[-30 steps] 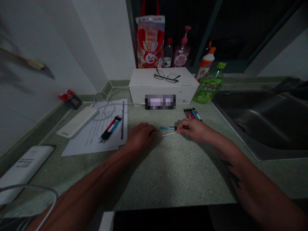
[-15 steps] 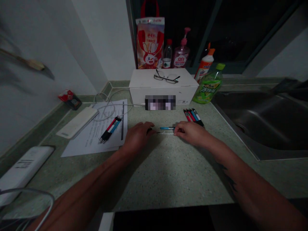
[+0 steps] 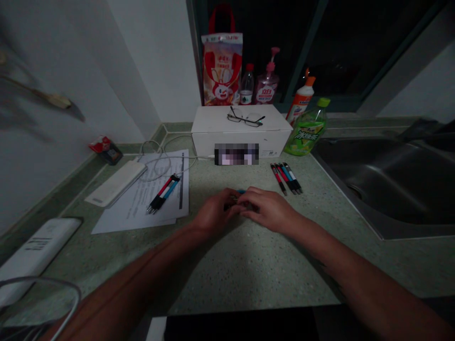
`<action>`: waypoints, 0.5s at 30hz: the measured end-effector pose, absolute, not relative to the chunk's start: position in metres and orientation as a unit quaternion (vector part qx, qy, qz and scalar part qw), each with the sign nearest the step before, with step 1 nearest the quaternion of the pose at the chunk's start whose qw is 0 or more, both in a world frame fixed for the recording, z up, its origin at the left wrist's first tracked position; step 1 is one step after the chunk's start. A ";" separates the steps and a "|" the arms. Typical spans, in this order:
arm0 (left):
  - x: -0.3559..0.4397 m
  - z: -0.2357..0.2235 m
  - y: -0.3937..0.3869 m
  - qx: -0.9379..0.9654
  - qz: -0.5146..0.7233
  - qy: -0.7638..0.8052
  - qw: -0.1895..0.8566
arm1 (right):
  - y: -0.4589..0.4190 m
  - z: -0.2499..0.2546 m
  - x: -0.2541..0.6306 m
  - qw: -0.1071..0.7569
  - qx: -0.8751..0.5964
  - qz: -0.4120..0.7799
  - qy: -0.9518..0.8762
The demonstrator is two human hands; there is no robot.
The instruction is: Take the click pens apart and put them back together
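Observation:
My left hand (image 3: 213, 214) and my right hand (image 3: 267, 208) meet over the middle of the green speckled counter (image 3: 249, 255), fingers pinched together. Between them they hold small pen parts: a dark tip piece shows at my left fingertips, and a bit of a blue pen barrel (image 3: 241, 192) peeks out just above the fingers. The rest of the parts is hidden under the fingers. Several pens (image 3: 286, 177) lie in a row to the right of my hands. Another bundle of pens (image 3: 163, 193) rests on a sheet of paper (image 3: 142, 208) to the left.
A white box (image 3: 241, 130) with glasses (image 3: 245, 117) on top stands behind my hands. Bottles and a red bag line the window ledge. A steel sink (image 3: 391, 180) lies at the right. A white power bank (image 3: 113, 188), cable and another white device (image 3: 31, 253) sit at the left.
My hands have come together at the middle of the counter. The thin refill and blue barrel that lay between them are now covered by my fingers.

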State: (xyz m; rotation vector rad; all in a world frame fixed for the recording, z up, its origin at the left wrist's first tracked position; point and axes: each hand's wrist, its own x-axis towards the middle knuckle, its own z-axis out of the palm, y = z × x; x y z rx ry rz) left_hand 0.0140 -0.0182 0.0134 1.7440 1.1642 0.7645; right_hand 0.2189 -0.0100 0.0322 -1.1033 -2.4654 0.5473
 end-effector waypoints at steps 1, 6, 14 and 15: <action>0.015 0.014 -0.019 0.699 0.309 0.462 0.449 | -0.010 0.031 0.218 0.196 -0.389 0.195 -0.879; 0.015 0.014 -0.017 0.696 0.336 0.454 0.444 | -0.006 0.028 0.222 0.220 -0.411 0.195 -0.863; 0.015 0.016 -0.018 0.680 0.339 0.444 0.476 | -0.011 0.027 0.215 0.227 -0.390 0.209 -0.867; 0.016 0.016 -0.018 0.681 0.335 0.443 0.477 | -0.012 0.026 0.214 0.224 -0.392 0.206 -0.868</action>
